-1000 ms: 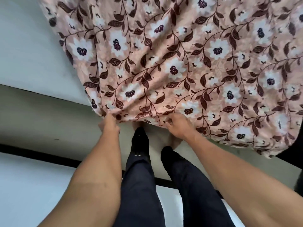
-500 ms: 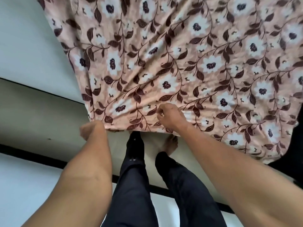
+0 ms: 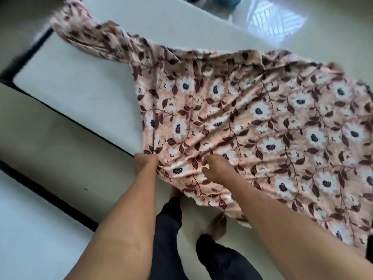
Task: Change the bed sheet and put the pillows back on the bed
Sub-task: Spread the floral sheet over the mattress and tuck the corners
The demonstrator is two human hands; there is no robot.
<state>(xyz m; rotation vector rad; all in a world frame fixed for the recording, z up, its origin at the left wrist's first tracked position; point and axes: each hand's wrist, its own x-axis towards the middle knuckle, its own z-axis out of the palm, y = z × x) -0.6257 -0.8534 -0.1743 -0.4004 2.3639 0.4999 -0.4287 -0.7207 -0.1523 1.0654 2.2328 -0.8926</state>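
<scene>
The left grip [image 3: 146, 164] clutches the near edge of the floral sheet [image 3: 252, 122] and the right grip [image 3: 217, 170] pinches a fold just beside it, probably to spread the cloth, which fans from 11 to 3 o'clock over the bare mattress [image 3: 80, 93].

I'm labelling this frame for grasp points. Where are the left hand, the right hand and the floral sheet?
left hand [image 3: 146, 163]: head view, back of the hand.
right hand [image 3: 218, 168]: head view, on the knuckles.
floral sheet [image 3: 262, 128]: head view, its spread middle.
</scene>
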